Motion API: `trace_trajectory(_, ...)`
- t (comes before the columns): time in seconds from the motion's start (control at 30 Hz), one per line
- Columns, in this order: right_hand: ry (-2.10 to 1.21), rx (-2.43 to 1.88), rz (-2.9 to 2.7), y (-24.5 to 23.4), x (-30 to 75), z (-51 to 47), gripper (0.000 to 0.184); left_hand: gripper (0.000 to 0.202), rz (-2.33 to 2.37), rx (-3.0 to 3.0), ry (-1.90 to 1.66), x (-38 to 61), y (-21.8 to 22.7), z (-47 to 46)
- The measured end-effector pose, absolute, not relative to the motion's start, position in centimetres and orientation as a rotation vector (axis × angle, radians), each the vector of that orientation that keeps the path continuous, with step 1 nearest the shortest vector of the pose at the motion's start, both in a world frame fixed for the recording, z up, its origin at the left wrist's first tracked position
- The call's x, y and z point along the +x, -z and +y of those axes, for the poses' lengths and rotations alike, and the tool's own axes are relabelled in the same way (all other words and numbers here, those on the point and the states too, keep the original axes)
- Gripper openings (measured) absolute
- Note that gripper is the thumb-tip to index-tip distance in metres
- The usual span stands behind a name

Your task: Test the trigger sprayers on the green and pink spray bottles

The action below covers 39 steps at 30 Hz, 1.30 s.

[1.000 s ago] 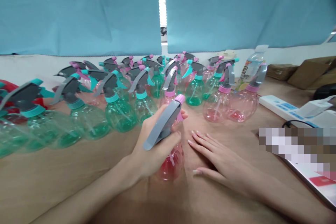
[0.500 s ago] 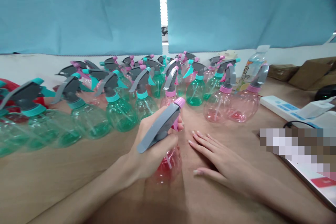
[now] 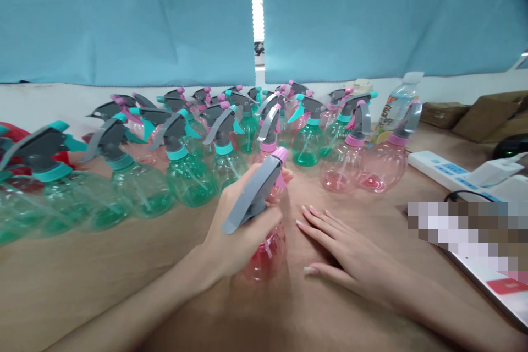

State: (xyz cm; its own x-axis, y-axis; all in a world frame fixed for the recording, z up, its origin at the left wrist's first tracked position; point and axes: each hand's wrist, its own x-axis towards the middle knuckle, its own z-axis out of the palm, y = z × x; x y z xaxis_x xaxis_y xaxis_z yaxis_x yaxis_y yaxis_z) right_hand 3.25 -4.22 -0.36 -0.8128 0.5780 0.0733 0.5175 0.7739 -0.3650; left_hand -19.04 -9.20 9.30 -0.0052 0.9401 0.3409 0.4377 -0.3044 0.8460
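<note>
My left hand [image 3: 237, 225] is wrapped round the neck of a pink spray bottle [image 3: 264, 256] with a grey trigger head [image 3: 252, 190] and a pink nozzle. The bottle stands on the brown table [image 3: 103, 275] just in front of me. My index finger reaches forward by the nozzle. My right hand [image 3: 342, 247] lies flat on the table to the right of the bottle, fingers stretched out, holding nothing.
Several green and pink spray bottles [image 3: 185, 170] crowd the far half of the table. A clear drink bottle [image 3: 394, 107] stands at the back right. A white power strip [image 3: 445, 170], a cable and papers lie on the right. Blue curtains hang behind.
The trigger head in my left hand dipped and swung slightly left, then came back up towards the right. My right hand has stayed flat in place.
</note>
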Motion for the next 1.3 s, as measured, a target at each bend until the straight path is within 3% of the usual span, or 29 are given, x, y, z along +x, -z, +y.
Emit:
trace_trajectory(0.43, -0.489, -0.872, -2.790, 0.43, 3.35, -4.22, 0.070, 0.015, 1.414, 1.745, -1.253, -18.94, -9.28, -9.26)
trace_trajectory(0.67, -0.486, -0.864, -2.789, 0.51, 3.40, -4.15, 0.072, 0.015, 1.370, 1.772, -1.241, -18.93, -9.65, -9.14)
trace_trajectory(1.0, -0.493, -0.874, -2.806, 0.38, 3.31, -4.18, 0.073, 0.029, 1.276, 1.762, -1.258, -18.83, -9.91, -8.77)
trace_trajectory(1.3, -0.479, -0.848, -2.769, 0.65, 3.43, -4.17, 0.072, 0.022, 1.328, 1.738, -1.241, -18.85, -9.69, -8.90)
